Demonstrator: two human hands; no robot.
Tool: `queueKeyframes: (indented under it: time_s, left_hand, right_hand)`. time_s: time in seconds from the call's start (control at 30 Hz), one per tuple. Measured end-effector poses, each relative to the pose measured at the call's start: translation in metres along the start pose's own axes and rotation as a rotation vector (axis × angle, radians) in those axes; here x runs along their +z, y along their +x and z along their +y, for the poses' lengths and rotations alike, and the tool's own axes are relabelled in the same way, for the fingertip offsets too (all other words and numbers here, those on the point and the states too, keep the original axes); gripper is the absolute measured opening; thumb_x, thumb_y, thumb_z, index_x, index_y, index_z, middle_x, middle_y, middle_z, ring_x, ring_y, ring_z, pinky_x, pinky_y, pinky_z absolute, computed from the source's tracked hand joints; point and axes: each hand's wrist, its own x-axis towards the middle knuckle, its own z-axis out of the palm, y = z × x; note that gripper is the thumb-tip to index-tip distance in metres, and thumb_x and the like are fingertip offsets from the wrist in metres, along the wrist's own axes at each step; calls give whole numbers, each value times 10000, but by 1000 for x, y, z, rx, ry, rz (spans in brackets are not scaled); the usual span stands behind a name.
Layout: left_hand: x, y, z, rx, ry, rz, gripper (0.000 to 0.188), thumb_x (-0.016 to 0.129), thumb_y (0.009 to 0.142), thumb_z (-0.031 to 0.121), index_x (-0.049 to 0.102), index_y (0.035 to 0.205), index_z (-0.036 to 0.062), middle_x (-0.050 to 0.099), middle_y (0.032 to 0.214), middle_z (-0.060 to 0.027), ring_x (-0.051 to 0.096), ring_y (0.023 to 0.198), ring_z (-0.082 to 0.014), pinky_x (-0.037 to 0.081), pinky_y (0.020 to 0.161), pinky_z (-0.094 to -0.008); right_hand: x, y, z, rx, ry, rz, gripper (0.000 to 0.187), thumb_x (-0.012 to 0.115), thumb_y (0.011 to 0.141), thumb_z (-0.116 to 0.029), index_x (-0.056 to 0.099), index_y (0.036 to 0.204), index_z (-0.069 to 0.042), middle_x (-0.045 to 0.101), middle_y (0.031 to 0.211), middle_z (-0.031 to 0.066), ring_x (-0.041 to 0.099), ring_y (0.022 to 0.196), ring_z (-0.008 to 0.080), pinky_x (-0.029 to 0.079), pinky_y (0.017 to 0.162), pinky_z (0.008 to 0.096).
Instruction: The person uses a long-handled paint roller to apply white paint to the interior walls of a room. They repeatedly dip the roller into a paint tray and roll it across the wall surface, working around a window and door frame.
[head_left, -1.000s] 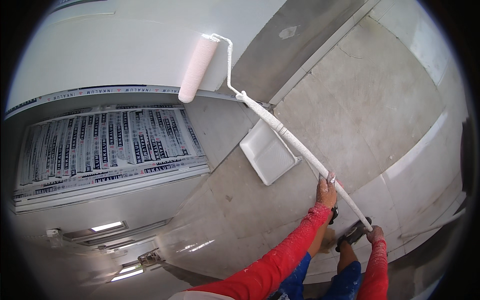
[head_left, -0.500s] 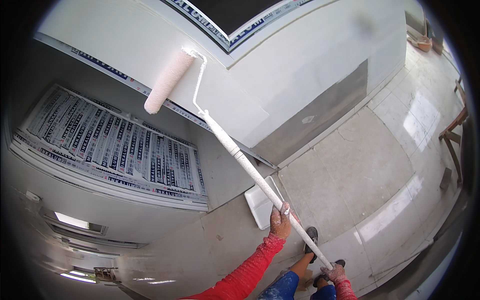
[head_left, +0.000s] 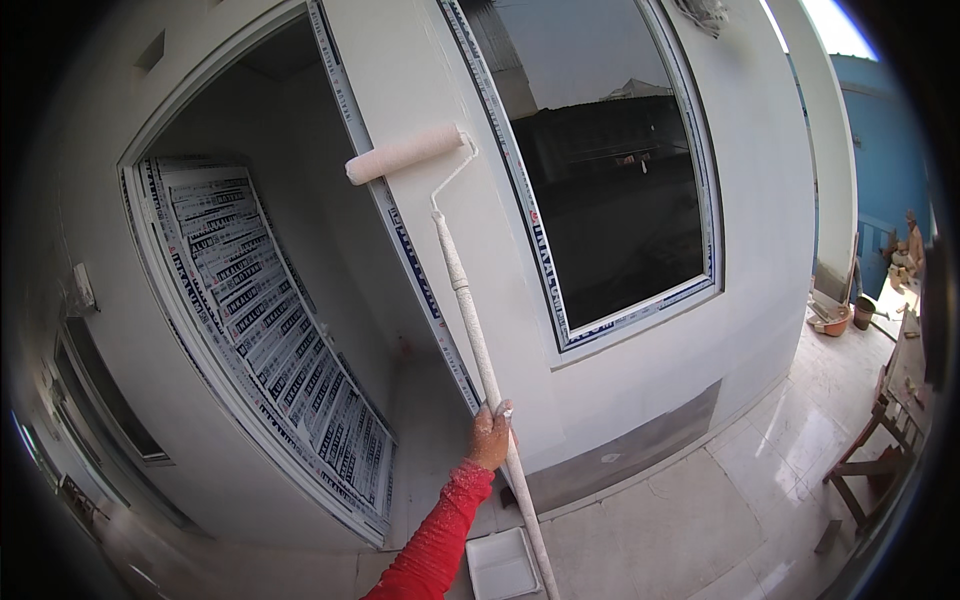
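My left hand [head_left: 490, 437], in a red, paint-spattered sleeve, is wrapped round the white pole of a paint roller [head_left: 408, 152]. The pole slants up and away from it, caked with dried paint. At its far end the pale pinkish sleeve of the roller lies across the narrow white wall strip [head_left: 393, 85] between doorway and window, its left end overlapping the taped door frame [head_left: 402, 235]. Below my hand, the pole runs out of the lower edge. My right hand is out of the picture.
A white paint tray [head_left: 503, 563] lies on the floor beside the pole. The dark window [head_left: 605, 190] has a taped frame. Left stands a door [head_left: 265, 310] covered in printed tape. At right are a wooden trestle [head_left: 872, 465] and an orange basin [head_left: 828, 322].
The view has tipped upward, bringing the whole window into sight. The roller now lies higher on the wall strip and nearer level. My right hand, on the pole's lower end before, has left the picture.
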Motion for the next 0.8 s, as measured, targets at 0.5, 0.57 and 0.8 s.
queueKeyframes:
  time_s: [0.5,0.57,0.8]
  left_hand:
    - [-46,249,370,356,246,416,470,525,917,460,524,1114,32,664,795,-147,676,617,-282,561,618,-403]
    - [-45,262,405,414,309,491,493,448,959,409,374,1340,106,674,932,-158,688,664,-300,563,671,-395]
    - [-24,258,439,477,112,212,448,343,1007,316,244,1404,134,672,850,-155,662,542,-254,574,512,-341]
  right_hand:
    - [-200,32,-404,-422,366,177,452,480,948,-500,524,859,-59,509,583,16,505,508,107,419,474,272]
    - [-225,19,-457,-449,434,127,455,472,948,-509,504,855,-65,480,580,-3,476,486,98,408,456,264]
    - [-294,-4,-492,-383,440,144,442,489,937,-514,474,816,-89,413,564,-34,414,449,81,381,410,258]
